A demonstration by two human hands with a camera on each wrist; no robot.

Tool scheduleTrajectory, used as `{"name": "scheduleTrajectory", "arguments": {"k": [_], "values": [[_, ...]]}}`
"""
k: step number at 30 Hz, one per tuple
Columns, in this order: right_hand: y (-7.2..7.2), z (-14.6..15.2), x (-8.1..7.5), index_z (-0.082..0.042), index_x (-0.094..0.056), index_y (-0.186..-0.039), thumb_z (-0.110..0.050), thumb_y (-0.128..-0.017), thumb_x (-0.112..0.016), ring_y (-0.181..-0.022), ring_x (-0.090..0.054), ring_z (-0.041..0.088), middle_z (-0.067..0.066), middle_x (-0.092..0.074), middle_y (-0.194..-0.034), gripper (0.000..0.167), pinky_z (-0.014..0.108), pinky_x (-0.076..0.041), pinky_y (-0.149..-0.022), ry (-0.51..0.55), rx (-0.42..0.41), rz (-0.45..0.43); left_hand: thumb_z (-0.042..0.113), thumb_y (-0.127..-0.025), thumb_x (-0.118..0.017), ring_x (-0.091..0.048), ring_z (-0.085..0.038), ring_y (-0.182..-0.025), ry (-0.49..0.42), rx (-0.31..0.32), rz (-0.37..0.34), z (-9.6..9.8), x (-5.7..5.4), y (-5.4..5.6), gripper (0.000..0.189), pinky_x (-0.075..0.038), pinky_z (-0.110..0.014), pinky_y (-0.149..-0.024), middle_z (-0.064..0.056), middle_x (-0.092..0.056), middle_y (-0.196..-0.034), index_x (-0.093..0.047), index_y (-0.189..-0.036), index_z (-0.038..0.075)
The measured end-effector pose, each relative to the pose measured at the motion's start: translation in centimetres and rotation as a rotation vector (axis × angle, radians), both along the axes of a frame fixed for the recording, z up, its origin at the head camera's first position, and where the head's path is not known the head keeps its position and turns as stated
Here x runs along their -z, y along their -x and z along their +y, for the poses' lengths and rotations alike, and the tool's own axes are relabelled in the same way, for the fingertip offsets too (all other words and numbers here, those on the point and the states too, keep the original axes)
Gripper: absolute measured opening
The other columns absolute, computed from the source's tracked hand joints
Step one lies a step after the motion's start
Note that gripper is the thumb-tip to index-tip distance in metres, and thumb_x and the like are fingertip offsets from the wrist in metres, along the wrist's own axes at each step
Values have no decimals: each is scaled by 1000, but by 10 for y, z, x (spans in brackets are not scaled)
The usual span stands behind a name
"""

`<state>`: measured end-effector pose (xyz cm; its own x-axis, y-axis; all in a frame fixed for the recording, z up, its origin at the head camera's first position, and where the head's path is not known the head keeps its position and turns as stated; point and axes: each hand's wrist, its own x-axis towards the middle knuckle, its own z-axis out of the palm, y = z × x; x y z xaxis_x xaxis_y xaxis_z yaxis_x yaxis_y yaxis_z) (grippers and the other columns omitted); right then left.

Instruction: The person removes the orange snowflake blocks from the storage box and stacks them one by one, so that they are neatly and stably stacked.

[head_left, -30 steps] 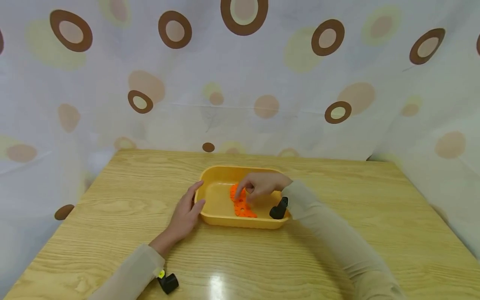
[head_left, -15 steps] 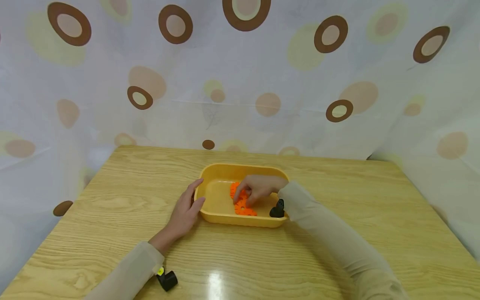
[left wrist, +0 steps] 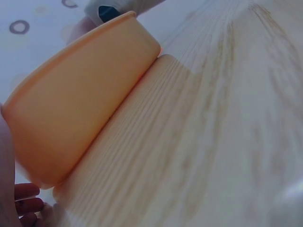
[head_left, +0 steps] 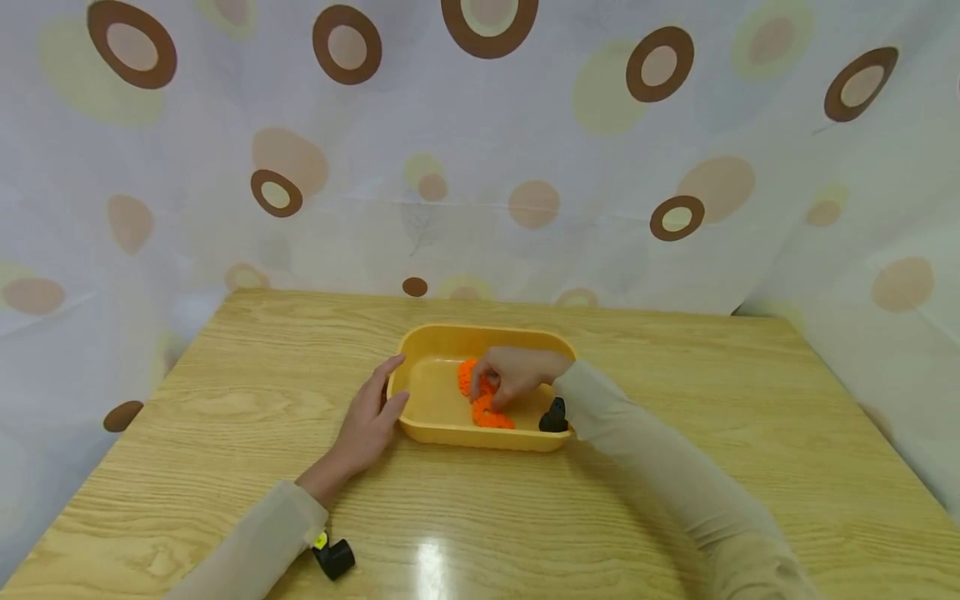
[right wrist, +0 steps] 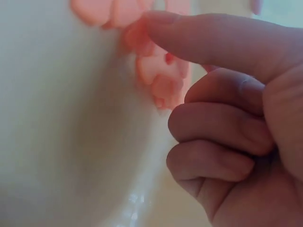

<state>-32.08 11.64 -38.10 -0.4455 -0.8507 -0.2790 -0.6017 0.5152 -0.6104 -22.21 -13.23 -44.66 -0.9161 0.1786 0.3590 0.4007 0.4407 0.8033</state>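
Note:
In the head view a shallow yellow plastic tray [head_left: 438, 433] stands on the wooden table. My left hand [head_left: 367, 425] holds its left end, thumb and forefinger at the rim; the left wrist view shows the tray's outer wall [left wrist: 85, 99] and a few fingertips [left wrist: 27, 191] past its corner. Inside the tray lies a string of flat, lobed orange pieces [head_left: 487, 412], bent in a curve. Reaching in from the right, my right hand [head_left: 517, 371] pinches the string near its middle with thumb and forefinger. The right wrist view shows the thumb on an orange piece [right wrist: 161, 71] and the other fingers curled.
A black wrist camera [head_left: 553, 417] on the right arm overlaps the tray's right end. Another black camera [head_left: 335, 558] sits at the left sleeve, over the table [head_left: 480, 517]. A patterned cloth [head_left: 480, 150] hangs behind and at the sides.
My right thumb has come down onto the orange string, and thumb and forefinger have closed on it. The string has bunched slightly. My left hand stays on the tray.

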Motion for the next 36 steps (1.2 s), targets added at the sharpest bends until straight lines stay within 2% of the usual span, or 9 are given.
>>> {"name": "scheduleTrajectory", "arguments": {"k": [6, 10, 12, 17, 28, 32, 36], "values": [[3, 5, 1, -5, -72, -92, -3, -81, -70, -55, -35, 7, -6, -44, -60, 12, 19, -37, -59, 35, 49, -13, 13, -100, -48, -41, -40, -132, -1, 5, 5, 0, 0, 0, 49, -35, -57, -106, -23, -39, -147, -36, -146, 4], [3, 8, 0, -5, -72, -89, -9, -86, -67, -54, -38, 7, -5, -50, -61, 6, 20, -39, -60, 53, 92, -56, 13, -100, -48, -39, -40, -134, -9, 7, -2, 0, 1, -1, 48, -33, -57, -107, -23, -39, -148, -37, -146, 4], [3, 8, 0, -7, -72, -87, -12, -89, -65, -54, -41, 7, -5, -55, -63, 9, 21, -40, -60, 60, 101, -70, 14, -100, -48, -37, -40, -135, -12, 8, -13, -1, 0, -2, 48, -32, -57, -108, -23, -38, -148, -36, -146, 4], [4, 9, -1, -8, -72, -84, -16, -91, -62, -54, -39, 7, -5, -54, -62, 14, 21, -38, -61, 70, 124, -100, 14, -101, -48, -37, -41, -135, -8, 13, -28, -1, -1, -2, 49, -32, -58, -108, -24, -36, -149, -34, -147, 5], [3, 12, -3, -8, -69, -78, -19, -94, -60, -51, -32, 9, -4, -45, -58, 21, 23, -32, -57, 86, 198, -130, 11, -99, -48, -45, -39, -125, -1, 6, 6, 0, 0, -1, 49, -38, -56, -101, -24, -41, -145, -35, -146, 3], [2, 13, -3, -3, -61, -71, -21, -94, -60, -50, -29, 10, -5, -37, -56, 29, 24, -28, -55, 111, 216, -138, 12, -100, -48, -46, -37, -122, -5, 8, 0, 0, -1, 0, 49, -39, -55, -100, -24, -41, -145, -35, -146, 3], [3, 15, -3, -9, -47, -62, -24, -96, -58, -49, -24, 11, -5, -29, -56, 39, 25, -25, -54, 129, 229, -123, 11, -99, -48, -45, -38, -125, -5, 12, 5, 0, -1, -1, 49, -38, -56, -101, -24, -41, -145, -35, -146, 3]]}}
